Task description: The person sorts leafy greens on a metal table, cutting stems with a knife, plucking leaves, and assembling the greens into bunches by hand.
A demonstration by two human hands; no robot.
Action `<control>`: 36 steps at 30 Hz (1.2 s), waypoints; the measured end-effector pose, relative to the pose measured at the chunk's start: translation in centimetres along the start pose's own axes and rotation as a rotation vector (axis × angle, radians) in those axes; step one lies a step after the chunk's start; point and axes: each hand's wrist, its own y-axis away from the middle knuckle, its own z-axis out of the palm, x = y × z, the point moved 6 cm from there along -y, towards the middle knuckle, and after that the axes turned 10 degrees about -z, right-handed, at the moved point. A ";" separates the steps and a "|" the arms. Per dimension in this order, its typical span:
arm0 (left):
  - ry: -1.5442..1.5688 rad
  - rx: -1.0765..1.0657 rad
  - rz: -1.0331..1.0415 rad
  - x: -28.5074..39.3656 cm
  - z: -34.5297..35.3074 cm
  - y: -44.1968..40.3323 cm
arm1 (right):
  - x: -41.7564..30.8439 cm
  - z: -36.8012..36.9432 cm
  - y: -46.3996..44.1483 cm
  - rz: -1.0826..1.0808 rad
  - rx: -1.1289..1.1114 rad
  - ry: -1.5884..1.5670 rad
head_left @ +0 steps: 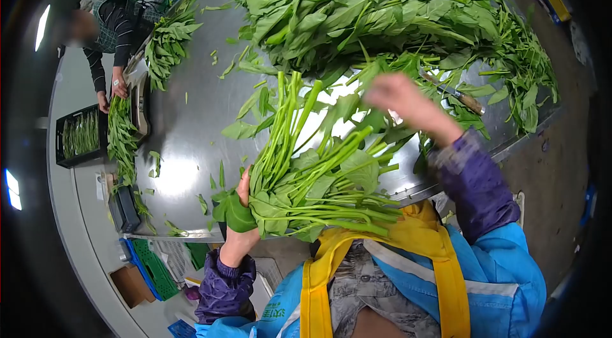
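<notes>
My left hand [241, 223] is wrapped round the lower left side of a bunch of leafy green stems [287, 128]. The thick stem ends point up and to the right, and part of my fingers is hidden behind leaves. Over the loose leaves to the right of the bunch is my right hand [398, 99], blurred by motion, its fingers too smeared to read. A knife [470, 102] with a wooden handle lies on the metal table [175, 140], right of my right hand.
A large heap of leafy stems [382, 13] covers the back of the table. At the left, a person [118, 26] handles greens by a scale [140, 105]. Near them stands a black crate [80, 136] of greens. A green crate [155, 268] sits below the table edge.
</notes>
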 end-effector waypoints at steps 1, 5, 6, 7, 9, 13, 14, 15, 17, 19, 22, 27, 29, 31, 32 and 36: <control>-0.002 0.015 -0.002 0.0 -0.2 0.3 | 0.4 -2.9 0.2 -0.003 0.267 -0.007; 0.022 0.032 0.004 0.2 -0.2 0.3 | -1.7 -4.3 0.0 0.224 0.137 -0.195; 0.024 0.027 0.004 0.8 -0.1 0.1 | -2.6 -2.1 -0.5 0.180 0.039 -0.305; -0.032 0.023 0.031 1.7 -0.1 -0.2 | -3.1 0.0 -0.6 0.207 -0.027 -0.309; -0.086 0.016 0.061 2.4 0.2 -0.6 | -5.1 4.7 -1.1 0.160 -0.383 -0.397; -0.120 0.019 0.041 1.7 -0.1 -0.3 | -2.3 0.1 -1.1 0.149 0.177 -0.874; -0.086 0.018 -0.026 0.9 -0.2 -0.1 | -1.3 -2.2 -0.6 0.114 0.185 -0.882; -0.085 0.022 -0.032 0.5 -0.2 0.0 | -0.9 -3.7 -0.2 0.080 0.193 -0.890; -0.007 0.024 -0.057 -0.2 -0.3 0.1 | -1.1 -2.6 1.1 0.099 0.081 -0.627; -0.010 -0.021 -0.074 0.3 -0.3 -0.3 | -2.9 -0.5 2.5 -0.008 -0.142 -0.269; -0.173 0.049 -0.032 2.0 -0.5 -0.8 | -4.2 3.6 3.7 -0.176 -0.091 0.039; -0.179 0.082 0.002 2.9 0.0 -1.4 | -4.5 1.8 3.3 -0.120 0.017 -0.088; -0.218 0.098 0.047 3.7 0.3 -1.7 | -4.2 0.2 3.0 -0.042 -0.014 0.034; -0.201 0.085 0.035 3.7 0.5 -2.2 | -4.6 -1.5 3.3 -0.043 0.000 0.099; -0.187 0.060 0.010 3.7 0.3 -2.3 | -4.8 -2.3 3.6 -0.016 -0.011 0.126; -0.192 0.094 -0.054 1.4 -0.8 -1.7 | 0.7 -11.6 5.7 0.350 0.331 0.157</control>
